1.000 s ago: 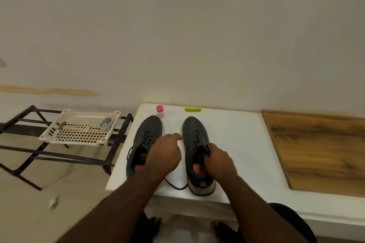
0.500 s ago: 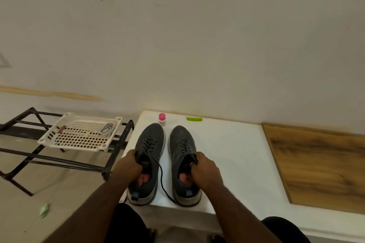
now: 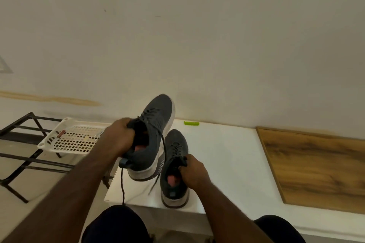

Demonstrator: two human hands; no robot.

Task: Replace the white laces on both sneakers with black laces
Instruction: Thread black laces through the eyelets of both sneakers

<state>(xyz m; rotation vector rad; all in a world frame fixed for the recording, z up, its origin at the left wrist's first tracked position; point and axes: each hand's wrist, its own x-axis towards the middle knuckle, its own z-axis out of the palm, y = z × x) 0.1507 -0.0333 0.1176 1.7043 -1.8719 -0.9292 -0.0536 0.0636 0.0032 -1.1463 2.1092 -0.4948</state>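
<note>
**Technician:** Report the state of each hand.

**Inspector:** Your left hand grips the left sneaker at the collar, fingers curled over the opening. The shoe is lifted off the white table, toe raised toward the wall, heel low above the table's left edge. Your right hand pinches the tongue and collar of the right sneaker, which stands flat on the table near the front edge.

**Technician:** State the lace condition.

**Inspector:** Both sneakers carry black laces through the eyelets. A loose black lace end hangs from the lifted shoe past the table's front-left corner; a second end trails between the two shoes.

**Technician:** List the surrounding items.

**Inspector:** A green clip-shaped item lies at the table's rear edge by the wall. A white perforated tray rests on a black metal rack left of the table. A wooden panel covers the table's right part.
</note>
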